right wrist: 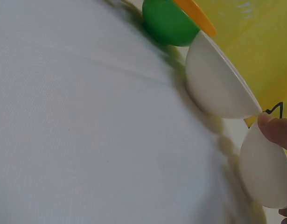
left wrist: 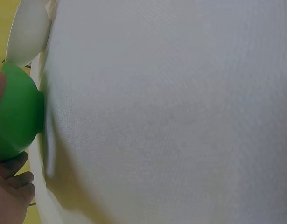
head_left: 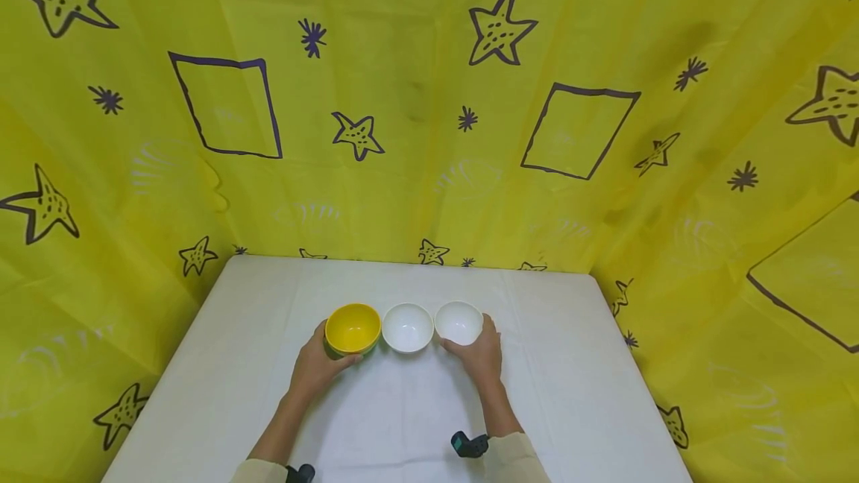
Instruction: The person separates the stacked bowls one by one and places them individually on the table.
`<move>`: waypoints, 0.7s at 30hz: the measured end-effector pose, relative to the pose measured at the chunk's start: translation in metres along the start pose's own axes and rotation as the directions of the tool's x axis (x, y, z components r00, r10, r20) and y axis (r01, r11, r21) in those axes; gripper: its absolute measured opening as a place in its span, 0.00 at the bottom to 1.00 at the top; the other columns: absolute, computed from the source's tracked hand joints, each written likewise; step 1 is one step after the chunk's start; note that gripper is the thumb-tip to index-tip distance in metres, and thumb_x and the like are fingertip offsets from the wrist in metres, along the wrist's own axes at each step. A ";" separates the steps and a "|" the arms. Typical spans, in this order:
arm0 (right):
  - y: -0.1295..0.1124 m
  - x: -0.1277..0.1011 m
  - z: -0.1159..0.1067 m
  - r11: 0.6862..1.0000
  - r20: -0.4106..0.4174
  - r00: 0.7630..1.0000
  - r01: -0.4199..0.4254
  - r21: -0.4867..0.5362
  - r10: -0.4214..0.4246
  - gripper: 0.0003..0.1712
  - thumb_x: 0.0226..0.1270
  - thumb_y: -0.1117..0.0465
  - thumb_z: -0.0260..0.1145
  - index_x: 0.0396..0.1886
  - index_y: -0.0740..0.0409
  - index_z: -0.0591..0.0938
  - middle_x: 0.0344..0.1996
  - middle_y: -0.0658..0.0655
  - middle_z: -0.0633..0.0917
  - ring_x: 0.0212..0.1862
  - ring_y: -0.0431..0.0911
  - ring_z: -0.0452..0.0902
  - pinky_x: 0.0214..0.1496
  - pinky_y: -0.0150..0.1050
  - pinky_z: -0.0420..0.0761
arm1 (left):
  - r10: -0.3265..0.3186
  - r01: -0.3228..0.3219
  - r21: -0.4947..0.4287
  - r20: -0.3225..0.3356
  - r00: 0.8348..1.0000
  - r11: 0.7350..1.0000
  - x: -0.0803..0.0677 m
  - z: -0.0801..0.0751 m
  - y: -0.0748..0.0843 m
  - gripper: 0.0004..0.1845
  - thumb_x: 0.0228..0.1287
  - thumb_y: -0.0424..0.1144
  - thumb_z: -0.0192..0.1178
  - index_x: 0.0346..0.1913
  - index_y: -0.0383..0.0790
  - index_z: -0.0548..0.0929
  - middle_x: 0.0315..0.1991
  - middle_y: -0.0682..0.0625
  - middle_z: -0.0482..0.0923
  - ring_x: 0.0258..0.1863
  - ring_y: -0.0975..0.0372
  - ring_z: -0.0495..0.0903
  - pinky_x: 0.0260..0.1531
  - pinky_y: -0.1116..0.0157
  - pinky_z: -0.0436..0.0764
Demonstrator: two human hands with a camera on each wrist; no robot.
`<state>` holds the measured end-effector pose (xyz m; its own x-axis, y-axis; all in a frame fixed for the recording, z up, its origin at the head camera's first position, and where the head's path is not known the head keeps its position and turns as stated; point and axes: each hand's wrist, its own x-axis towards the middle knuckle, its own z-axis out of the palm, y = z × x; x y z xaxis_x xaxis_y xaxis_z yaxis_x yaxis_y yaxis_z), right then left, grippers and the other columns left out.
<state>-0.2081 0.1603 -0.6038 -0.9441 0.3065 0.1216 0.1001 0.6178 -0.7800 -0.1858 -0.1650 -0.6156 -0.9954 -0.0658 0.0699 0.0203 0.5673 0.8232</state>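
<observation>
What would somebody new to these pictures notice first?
Probably the yellow curtain with dark stars, around the white tabletop. Then the yellow bowl nested in a green bowl, gripped by the left hand at the row's left end. The middle bowl is white, as is the right-end bowl, which the right hand holds.

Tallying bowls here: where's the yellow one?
In the head view, the yellow bowl sits leftmost, atop the green bowl, beside the middle white bowl, the left hand gripping both.
</observation>
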 end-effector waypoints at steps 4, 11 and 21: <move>0.002 0.001 0.000 1.000 0.020 1.000 0.002 -0.007 -0.001 0.61 0.41 0.51 0.90 0.72 0.69 0.68 0.62 0.71 0.78 0.66 0.68 0.73 0.79 0.63 0.57 | -0.003 0.003 0.003 0.005 1.000 1.000 0.000 0.000 0.000 0.54 0.51 0.48 0.84 0.74 0.27 0.66 0.69 0.31 0.74 0.68 0.39 0.73 0.69 0.38 0.69; 0.003 0.002 -0.001 1.000 0.083 0.996 -0.011 -0.022 0.013 0.69 0.44 0.50 0.89 0.78 0.73 0.60 0.71 0.75 0.70 0.74 0.72 0.62 0.78 0.67 0.57 | -0.001 0.001 0.002 0.000 1.000 1.000 0.000 0.000 0.000 0.54 0.51 0.47 0.85 0.74 0.27 0.66 0.69 0.31 0.74 0.68 0.39 0.73 0.69 0.38 0.68; 0.004 0.001 -0.002 0.999 0.140 0.989 -0.038 -0.022 0.040 0.73 0.47 0.48 0.88 0.81 0.72 0.53 0.78 0.77 0.60 0.79 0.74 0.47 0.78 0.69 0.53 | -0.002 0.002 -0.006 0.004 1.000 1.000 0.001 -0.001 0.001 0.54 0.51 0.46 0.84 0.74 0.26 0.66 0.69 0.30 0.73 0.69 0.38 0.73 0.70 0.38 0.68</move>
<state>-0.2082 0.1650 -0.6053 -0.9740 0.2264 0.0027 0.1423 0.6213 -0.7705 -0.1863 -0.1650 -0.6145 -0.9958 -0.0637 0.0664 0.0191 0.5626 0.8265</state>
